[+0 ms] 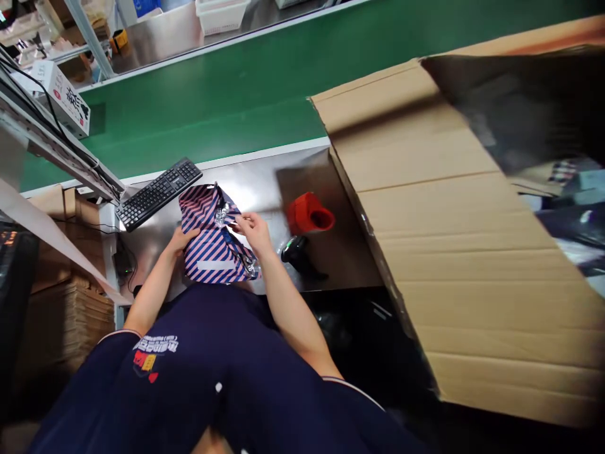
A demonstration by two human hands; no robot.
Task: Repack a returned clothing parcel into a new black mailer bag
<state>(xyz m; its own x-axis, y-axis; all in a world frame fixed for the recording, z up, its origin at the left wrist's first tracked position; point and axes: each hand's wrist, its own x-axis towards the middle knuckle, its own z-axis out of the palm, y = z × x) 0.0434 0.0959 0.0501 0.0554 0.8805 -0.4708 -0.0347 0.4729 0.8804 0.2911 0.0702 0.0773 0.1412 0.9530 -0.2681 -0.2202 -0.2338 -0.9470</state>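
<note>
A pink-and-navy striped bag (212, 243) lies on the steel worktop (265, 183) in front of me. My left hand (182, 239) holds its left edge, fingers tucked under the fabric. My right hand (255, 228) pinches the bag's right side near its crinkled silver opening. Just to the right of that hand lies a black handheld scanner (295, 250), and beyond it a red cup-shaped object (309, 214) on its side.
A black keyboard (158, 192) sits at the back left of the worktop. A green conveyor belt (227, 88) runs behind. A large open cardboard box (454, 233) fills the right side. Stacked flat cartons (66, 315) stand at the left, under a shelf with cables.
</note>
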